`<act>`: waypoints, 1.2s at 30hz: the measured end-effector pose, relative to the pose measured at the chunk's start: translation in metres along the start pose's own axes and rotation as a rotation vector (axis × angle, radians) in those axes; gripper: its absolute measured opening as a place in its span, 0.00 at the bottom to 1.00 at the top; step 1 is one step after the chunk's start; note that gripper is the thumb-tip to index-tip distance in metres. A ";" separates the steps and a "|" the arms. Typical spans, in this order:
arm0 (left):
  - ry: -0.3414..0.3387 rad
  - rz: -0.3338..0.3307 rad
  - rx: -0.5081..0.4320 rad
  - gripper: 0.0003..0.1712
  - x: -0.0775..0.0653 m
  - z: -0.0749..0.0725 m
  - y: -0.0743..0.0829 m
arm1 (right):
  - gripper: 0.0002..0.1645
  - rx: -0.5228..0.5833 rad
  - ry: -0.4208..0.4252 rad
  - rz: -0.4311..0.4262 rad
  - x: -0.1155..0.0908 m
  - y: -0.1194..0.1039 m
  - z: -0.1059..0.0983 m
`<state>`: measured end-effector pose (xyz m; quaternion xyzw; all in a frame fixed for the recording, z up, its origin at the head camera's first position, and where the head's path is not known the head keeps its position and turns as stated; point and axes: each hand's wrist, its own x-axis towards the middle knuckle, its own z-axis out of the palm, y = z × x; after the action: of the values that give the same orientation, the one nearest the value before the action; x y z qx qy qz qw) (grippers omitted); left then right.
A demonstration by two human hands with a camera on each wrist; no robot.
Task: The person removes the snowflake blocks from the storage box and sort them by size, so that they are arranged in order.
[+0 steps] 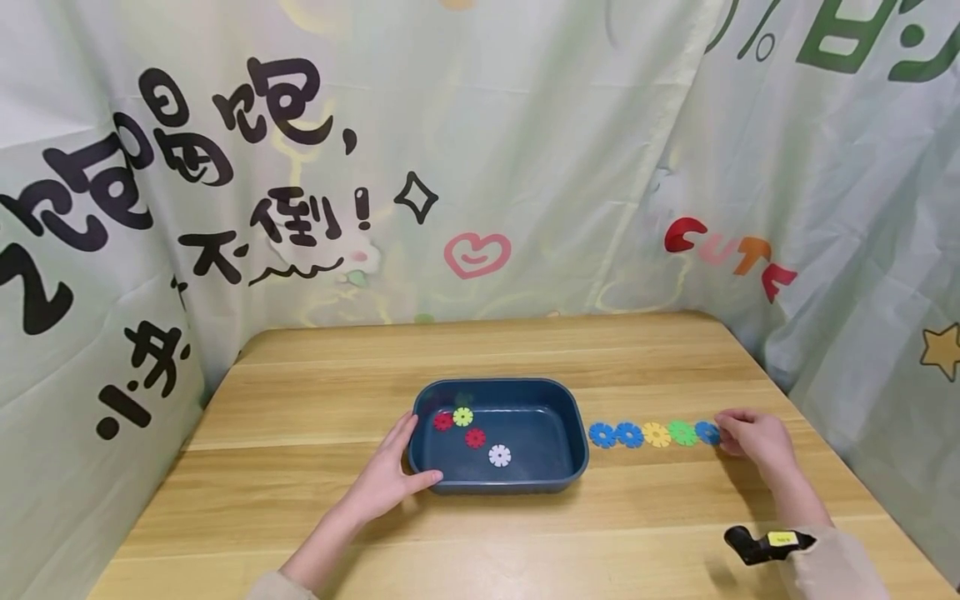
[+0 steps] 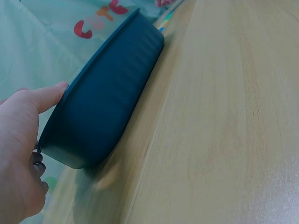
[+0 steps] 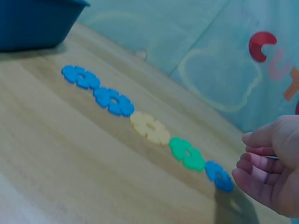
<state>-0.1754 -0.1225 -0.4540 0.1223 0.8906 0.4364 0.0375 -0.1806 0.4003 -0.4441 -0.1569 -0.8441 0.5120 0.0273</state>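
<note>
Already, five blue, yellow and green flower-shaped plastic discs [image 1: 649, 435] line up right of a navy rectangular plastic tray [image 1: 510, 486]; four red, lime and white discs [image 1: 493, 456] inside seem left over. Left hand [image 1: 384, 482] grips the tray; right hand [image 1: 761, 442], loosely curled, appears empty at the row's outer end.

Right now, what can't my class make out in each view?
Left wrist: inside of the dark blue tray, hidden by its wall.
Right wrist: much of the tray, cut by frame edges.
Head: edge of the rightmost blue disc, behind right hand.
Head: print on the yellow label, too small.
</note>
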 end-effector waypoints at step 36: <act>0.003 -0.010 0.022 0.55 -0.001 -0.001 0.002 | 0.26 0.022 -0.370 -0.294 -0.009 -0.138 0.075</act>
<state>-0.1744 -0.1218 -0.4519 0.1177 0.8960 0.4266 0.0369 -0.2204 0.2747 -0.3584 0.0647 -0.8430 0.5315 -0.0518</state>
